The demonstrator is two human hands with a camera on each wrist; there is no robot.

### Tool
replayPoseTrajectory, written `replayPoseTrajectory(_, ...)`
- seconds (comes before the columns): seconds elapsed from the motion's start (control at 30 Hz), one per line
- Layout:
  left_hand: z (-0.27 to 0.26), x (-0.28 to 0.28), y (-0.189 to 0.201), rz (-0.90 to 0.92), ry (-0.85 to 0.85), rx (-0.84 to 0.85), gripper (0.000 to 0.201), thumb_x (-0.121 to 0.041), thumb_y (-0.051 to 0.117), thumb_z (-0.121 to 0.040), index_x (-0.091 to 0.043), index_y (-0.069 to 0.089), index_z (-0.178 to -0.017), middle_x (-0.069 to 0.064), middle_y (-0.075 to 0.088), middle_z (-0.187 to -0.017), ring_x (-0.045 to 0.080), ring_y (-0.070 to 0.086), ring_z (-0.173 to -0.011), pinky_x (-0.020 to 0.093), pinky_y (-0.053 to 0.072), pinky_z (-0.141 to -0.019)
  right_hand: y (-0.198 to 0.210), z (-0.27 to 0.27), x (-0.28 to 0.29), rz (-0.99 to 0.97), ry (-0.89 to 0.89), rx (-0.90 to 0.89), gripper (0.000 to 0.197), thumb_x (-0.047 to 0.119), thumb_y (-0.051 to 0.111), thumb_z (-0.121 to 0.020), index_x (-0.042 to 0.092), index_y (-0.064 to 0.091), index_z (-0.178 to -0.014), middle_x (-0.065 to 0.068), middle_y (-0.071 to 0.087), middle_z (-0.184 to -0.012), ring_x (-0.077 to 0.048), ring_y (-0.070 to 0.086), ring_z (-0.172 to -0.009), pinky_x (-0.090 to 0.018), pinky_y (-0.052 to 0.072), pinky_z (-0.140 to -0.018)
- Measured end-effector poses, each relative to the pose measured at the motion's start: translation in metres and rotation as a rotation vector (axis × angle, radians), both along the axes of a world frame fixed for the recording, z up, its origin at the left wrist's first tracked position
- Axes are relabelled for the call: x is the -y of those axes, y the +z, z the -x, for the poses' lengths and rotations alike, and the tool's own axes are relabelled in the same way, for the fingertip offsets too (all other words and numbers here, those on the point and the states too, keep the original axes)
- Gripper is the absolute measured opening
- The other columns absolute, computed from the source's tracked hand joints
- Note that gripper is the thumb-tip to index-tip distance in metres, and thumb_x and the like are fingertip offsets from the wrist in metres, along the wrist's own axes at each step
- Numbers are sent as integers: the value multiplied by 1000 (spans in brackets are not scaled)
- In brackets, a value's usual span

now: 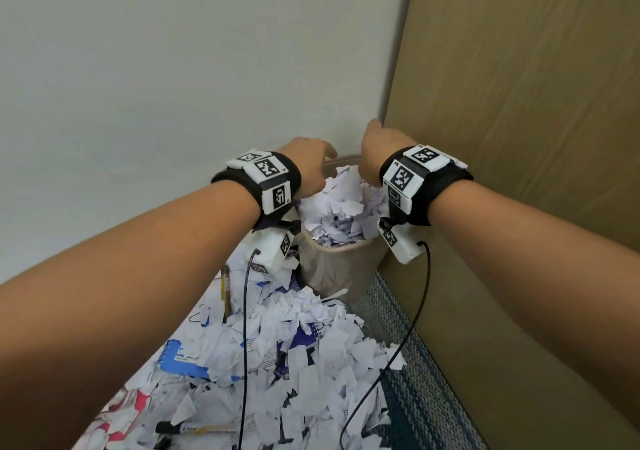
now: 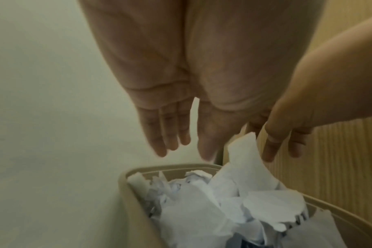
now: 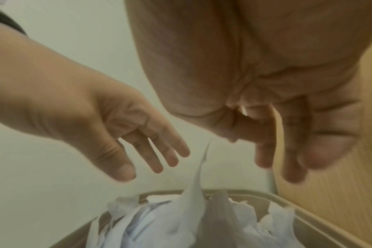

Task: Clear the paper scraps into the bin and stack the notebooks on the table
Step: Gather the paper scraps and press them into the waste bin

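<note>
A beige bin (image 1: 332, 269) stands in the corner, heaped with white paper scraps (image 1: 341, 204). Both hands hover just above its far rim. My left hand (image 1: 308, 159) has straight, spread fingers (image 2: 170, 134) and holds nothing. My right hand (image 1: 381, 141) also hangs with fingers (image 3: 291, 151) pointing down, empty. One tall scrap (image 2: 246, 161) stands up between the hands; whether it touches either is unclear. More scraps (image 1: 304, 352) cover the floor in front of the bin, with a blue notebook (image 1: 180, 359) and a red-and-white one (image 1: 128, 411) half buried.
A white wall (image 1: 173, 69) is on the left and a wooden panel (image 1: 519, 103) on the right, meeting behind the bin. Blue patterned carpet (image 1: 415, 380) shows at the right. Pens (image 1: 225, 294) lie among the scraps. Sensor cables (image 1: 245, 328) hang from both wrists.
</note>
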State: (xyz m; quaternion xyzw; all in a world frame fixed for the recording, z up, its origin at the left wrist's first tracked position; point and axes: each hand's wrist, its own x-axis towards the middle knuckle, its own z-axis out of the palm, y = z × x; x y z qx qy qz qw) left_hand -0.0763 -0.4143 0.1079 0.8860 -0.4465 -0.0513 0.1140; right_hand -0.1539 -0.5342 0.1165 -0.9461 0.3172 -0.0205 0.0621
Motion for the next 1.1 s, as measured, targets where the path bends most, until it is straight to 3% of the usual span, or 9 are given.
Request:
replayPoseTrajectory(0.13,-8,-15,0,337,95,-81,26,-8,56,-88,-19,68,-108,4,70,-99,18,68,-84,25,52,-77,6,-5,-12,25,18,218,38,13,55,-86,9,46,-123,-18,49,-123,-40,54,-111,-41,45,-83)
replayPoseTrajectory(0.27,-13,-37,1,456,142,-195,13,-21,58,-94,-14,69,-89,6,70,-74,17,67,-52,31,57,-57,5,-15,-40,36,109,284,29,19,52,-86,13,53,-114,-13,51,-116,-36,54,-104,-38,42,-76)
replayPoseTrajectory(0.4,-32,-88,-10,360,199,81,36,-41,48,-95,-16,64,-75,5,64,-70,26,60,-67,32,49,-65,-4,-29,-81,42,250,262,26,28,50,-86,15,56,-108,-9,57,-107,-32,56,-97,-34,41,-71)
replayPoseTrajectory(0.57,-47,-181,-57,133,337,95,47,-43,40,-96,-15,48,-59,4,52,-58,31,54,-63,30,41,-59,-30,-46,-139,68,405,186,24,29,49,-85,14,58,-102,-7,60,-95,-30,55,-80,-32,43,-67)
replayPoseTrajectory(0.67,-56,-240,-97,-13,391,59,41,-40,36,-99,-19,48,-66,3,55,-65,30,57,-69,31,44,-62,-57,-54,-166,46,504,80,23,30,50,-85,15,58,-99,-7,61,-92,-29,58,-78,-31,46,-64)
replayPoseTrajectory(0.77,-65,-304,-139,-201,442,-15,24,-28,38,-97,-19,60,-96,6,65,-94,27,62,-82,37,53,-74,-89,-60,-194,-9,566,-124,23,34,53,-84,17,58,-99,-6,60,-93,-30,60,-80,-33,52,-67)
replayPoseTrajectory(0.87,-70,-352,-175,-358,481,-95,26,-21,42,-93,-26,57,-113,3,59,-114,23,59,-97,34,51,-81,-123,-59,-205,-32,598,-352,23,36,54,-87,19,54,-102,-4,54,-95,-29,56,-82,-33,50,-69)
replayPoseTrajectory(1.0,-82,-411,-211,-416,621,-158,35,-31,46,-91,-25,49,-126,8,45,-132,29,50,-116,43,47,-93,-166,-60,-218,15,716,-503,34,35,53,-88,22,50,-119,-7,58,-118,-30,59,-101,-38,53,-83)
replayPoseTrajectory(1.1,-93,-446,-231,-416,733,-165,49,-42,45,-91,-28,39,-138,10,38,-140,33,43,-124,48,45,-97,-192,-61,-226,-28,753,-557,62,39,56,-88,25,30,-143,-8,37,-145,-32,49,-122,-42,48,-94)
